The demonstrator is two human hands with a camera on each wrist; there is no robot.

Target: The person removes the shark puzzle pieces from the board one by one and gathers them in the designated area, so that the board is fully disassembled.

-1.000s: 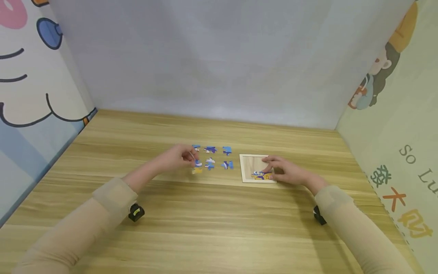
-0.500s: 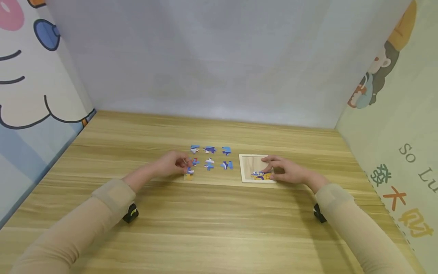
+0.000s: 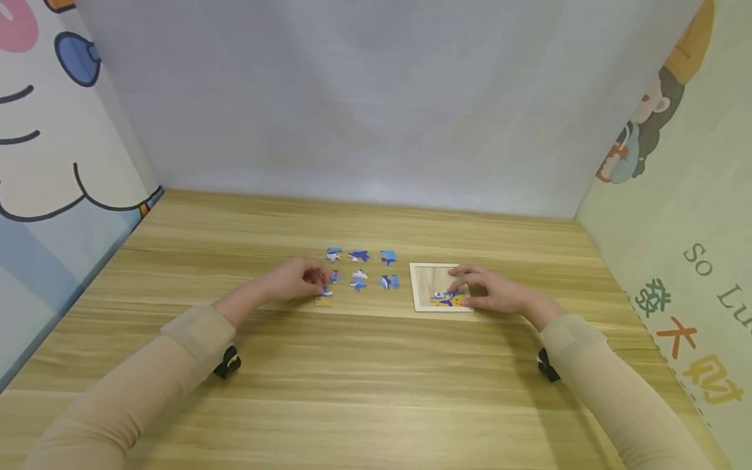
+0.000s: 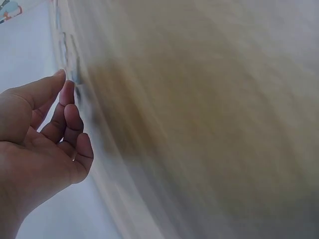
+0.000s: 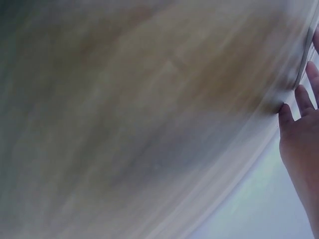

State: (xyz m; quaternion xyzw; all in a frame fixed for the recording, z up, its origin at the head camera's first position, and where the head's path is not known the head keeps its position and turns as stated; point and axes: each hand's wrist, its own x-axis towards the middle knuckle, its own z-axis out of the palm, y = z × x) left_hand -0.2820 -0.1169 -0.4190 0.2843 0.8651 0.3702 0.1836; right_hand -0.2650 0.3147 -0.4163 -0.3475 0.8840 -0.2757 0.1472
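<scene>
My left hand (image 3: 296,279) pinches a blue and yellow jigsaw piece (image 3: 324,300) low over the table; its fingertips hide part of that piece. In the left wrist view the thumb and forefinger of this left hand (image 4: 50,119) come together at the tips. Several blue and white jigsaw pieces, such as one with a dark blue shape (image 3: 359,255), lie in two rows beside it. At right, my right hand (image 3: 490,292) rests spread fingers on a pale wooden puzzle frame (image 3: 413,287) and on joined yellow and purple pieces (image 3: 449,300) at its bottom.
The wooden table (image 3: 364,385) reaches a grey-white curtain (image 3: 364,111) at the back. Printed panels stand left and right. A black wrist camera (image 3: 228,362) sits under the left cuff, another black camera (image 3: 548,365) under the right.
My left hand has moved a little left and toward me with the blue and yellow piece, uncovering the pieces at the left of both rows. The right hand has stayed on the frame.
</scene>
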